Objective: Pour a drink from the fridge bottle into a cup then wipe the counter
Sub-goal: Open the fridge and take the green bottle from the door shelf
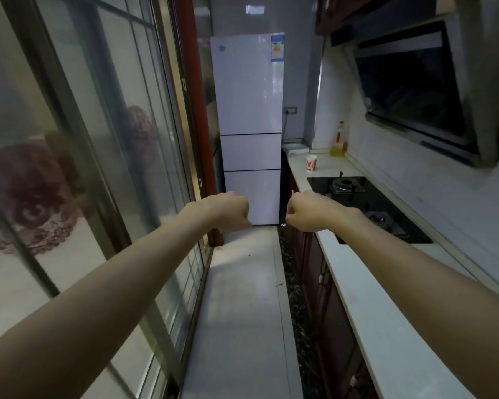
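Observation:
A tall white fridge with three closed doors stands at the far end of the narrow kitchen. A white paper cup with red print sits on the white counter to the right, near the fridge. Both my arms reach forward over the floor. My left hand is curled into a fist and holds nothing. My right hand is also curled, empty, level with the counter's front edge. No drink bottle is visible; the fridge interior is hidden.
A black gas hob is set into the counter, under a range hood. A yellow oil bottle stands by the wall behind the cup. Sliding glass doors line the left side. Dark red cabinets run under the counter.

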### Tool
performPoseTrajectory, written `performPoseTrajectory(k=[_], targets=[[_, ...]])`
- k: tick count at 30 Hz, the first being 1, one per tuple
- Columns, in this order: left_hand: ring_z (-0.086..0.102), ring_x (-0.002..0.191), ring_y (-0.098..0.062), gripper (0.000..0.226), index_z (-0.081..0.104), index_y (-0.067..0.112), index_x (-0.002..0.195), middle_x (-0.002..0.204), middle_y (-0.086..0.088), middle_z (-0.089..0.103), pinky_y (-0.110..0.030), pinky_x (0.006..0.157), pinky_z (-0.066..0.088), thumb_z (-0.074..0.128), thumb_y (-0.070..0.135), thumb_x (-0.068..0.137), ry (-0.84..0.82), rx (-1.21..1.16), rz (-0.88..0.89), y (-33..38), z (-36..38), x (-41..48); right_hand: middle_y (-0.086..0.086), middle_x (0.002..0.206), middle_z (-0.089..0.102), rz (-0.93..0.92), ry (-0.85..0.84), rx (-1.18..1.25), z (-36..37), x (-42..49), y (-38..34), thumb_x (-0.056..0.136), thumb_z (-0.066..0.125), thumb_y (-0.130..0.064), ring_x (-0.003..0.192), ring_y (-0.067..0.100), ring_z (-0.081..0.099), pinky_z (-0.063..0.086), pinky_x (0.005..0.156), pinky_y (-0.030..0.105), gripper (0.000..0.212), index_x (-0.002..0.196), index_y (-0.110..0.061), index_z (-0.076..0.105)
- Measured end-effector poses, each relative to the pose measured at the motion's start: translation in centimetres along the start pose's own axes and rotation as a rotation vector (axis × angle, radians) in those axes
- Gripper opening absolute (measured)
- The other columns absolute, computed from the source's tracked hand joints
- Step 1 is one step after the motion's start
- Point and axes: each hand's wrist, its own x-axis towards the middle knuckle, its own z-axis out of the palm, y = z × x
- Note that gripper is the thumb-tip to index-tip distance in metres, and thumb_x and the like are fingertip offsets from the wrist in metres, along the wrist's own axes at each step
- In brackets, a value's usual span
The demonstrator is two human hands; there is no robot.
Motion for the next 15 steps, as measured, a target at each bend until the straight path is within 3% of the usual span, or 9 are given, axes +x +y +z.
performPoseTrajectory(k=[3,9,12,15], targets=[[0.068,0.087,-0.023,0.029,0.067,0.007,0.101,0.094,-0.01,0.071,-0.028,0.07,0.051,0.053,0.033,0.099,0.002,0.012,-0.019,-0.9,0.2,3.6,0.011,0.097,0.059,0.002,-0.029,-0.01,0.7,3.4,1.7,0.092,0.047,-0.021,0.081,0.027,0.06,0.055,0.072,0.038,0.023,0.098,-0.005,0.063],[0.069,0.085,-0.025,0.03,0.068,0.009,0.097,0.09,-0.01,0.071,-0.031,0.069,0.054,0.053,0.034,0.099,0.059,0.062,-0.051,-0.6,-0.7,10.5,0.008,0.074,0.054,-0.045,-0.029,0.042,0.9,10.8,5.3,0.092,0.051,-0.023,0.068,0.026,0.053,0.046,0.063,0.035,0.028,0.067,-0.01,0.049],[0.069,0.083,-0.023,0.03,0.068,0.01,0.096,0.09,-0.009,0.071,-0.033,0.071,0.055,0.052,0.035,0.099,0.062,0.032,-0.077,-0.8,-1.6,14.2,0.01,0.08,0.063,-0.064,-0.019,0.083,0.5,14.7,7.4,0.091,0.051,-0.024,0.073,0.028,0.061,0.053,0.069,0.038,0.023,0.079,-0.007,0.061],[0.067,0.078,-0.019,0.03,0.067,0.01,0.096,0.088,-0.006,0.07,-0.027,0.061,0.049,0.052,0.036,0.1,0.11,0.022,-0.097,-1.5,-1.8,17.5,0.011,0.083,0.063,-0.093,-0.007,0.078,0.3,18.3,9.6,0.09,0.05,-0.022,0.076,0.029,0.062,0.053,0.068,0.039,0.02,0.082,-0.007,0.061]])
